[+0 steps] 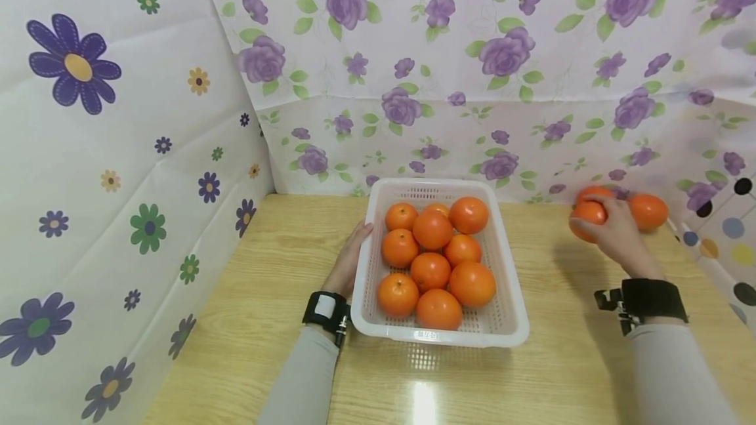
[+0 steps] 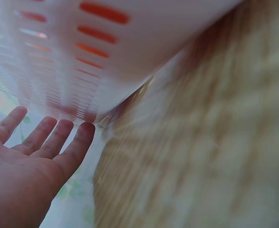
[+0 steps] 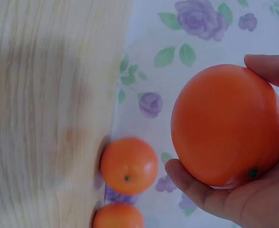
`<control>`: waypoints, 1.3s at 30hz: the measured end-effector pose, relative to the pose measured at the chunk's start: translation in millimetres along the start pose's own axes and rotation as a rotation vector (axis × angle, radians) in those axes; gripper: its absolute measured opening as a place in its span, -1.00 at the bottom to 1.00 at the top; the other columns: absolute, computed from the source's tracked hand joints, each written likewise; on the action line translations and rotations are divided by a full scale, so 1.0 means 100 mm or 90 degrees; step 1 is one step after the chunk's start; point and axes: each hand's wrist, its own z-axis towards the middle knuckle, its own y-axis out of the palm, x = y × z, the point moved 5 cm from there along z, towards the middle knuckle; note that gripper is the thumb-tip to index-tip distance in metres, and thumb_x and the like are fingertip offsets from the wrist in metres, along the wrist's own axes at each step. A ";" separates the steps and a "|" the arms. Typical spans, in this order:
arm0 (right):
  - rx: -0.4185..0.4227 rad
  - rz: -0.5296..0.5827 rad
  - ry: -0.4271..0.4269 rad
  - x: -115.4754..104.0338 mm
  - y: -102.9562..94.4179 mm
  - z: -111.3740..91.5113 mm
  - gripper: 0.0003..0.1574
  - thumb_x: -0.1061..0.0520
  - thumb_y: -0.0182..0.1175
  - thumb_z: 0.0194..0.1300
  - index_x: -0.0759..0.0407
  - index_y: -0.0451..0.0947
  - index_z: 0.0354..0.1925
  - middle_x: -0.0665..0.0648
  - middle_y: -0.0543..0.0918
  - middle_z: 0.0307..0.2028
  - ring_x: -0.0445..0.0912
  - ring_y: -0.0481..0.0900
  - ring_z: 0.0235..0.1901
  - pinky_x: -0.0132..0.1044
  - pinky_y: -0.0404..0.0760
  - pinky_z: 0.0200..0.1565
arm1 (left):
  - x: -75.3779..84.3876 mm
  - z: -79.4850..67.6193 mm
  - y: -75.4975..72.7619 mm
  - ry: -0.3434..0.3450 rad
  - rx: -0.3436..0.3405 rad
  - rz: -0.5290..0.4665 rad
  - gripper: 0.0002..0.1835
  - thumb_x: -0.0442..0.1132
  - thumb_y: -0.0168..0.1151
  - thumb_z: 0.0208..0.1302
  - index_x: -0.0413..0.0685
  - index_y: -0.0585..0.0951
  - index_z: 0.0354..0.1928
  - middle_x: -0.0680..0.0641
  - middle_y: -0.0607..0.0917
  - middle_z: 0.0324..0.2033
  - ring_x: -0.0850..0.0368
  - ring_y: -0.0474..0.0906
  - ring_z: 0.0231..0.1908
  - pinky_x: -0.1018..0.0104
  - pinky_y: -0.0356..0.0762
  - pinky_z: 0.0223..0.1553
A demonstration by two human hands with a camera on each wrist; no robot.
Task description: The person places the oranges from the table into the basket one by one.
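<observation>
My right hand grips an orange between thumb and fingers, at the far right. In the right wrist view the fruit is glossy, with a small green stem spot low on it. Two more oranges lie by that hand: one to its right, another partly hidden behind the held fruit. At the left side of a white plastic basket is my left hand. Its fingers extend along the slotted wall, loosely spread. Several oranges are heaped inside the basket.
The basket stands mid-table on light wood. A cloth printed with purple roses hangs along the back edge. White flower-patterned cloth borders the left side, and a dotted one the right.
</observation>
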 end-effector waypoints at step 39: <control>-0.021 0.015 -0.155 -1.26 0.31 0.06 -0.25 0.02 0.33 0.44 0.25 0.33 0.44 0.50 0.23 0.28 0.38 0.44 0.05 0.30 0.50 -0.01 | -0.02 0.01 -0.01 0.000 0.012 -0.002 -0.22 0.31 0.02 0.52 0.30 0.09 0.64 -0.09 0.26 0.55 -0.16 0.27 0.46 -0.20 0.30 0.39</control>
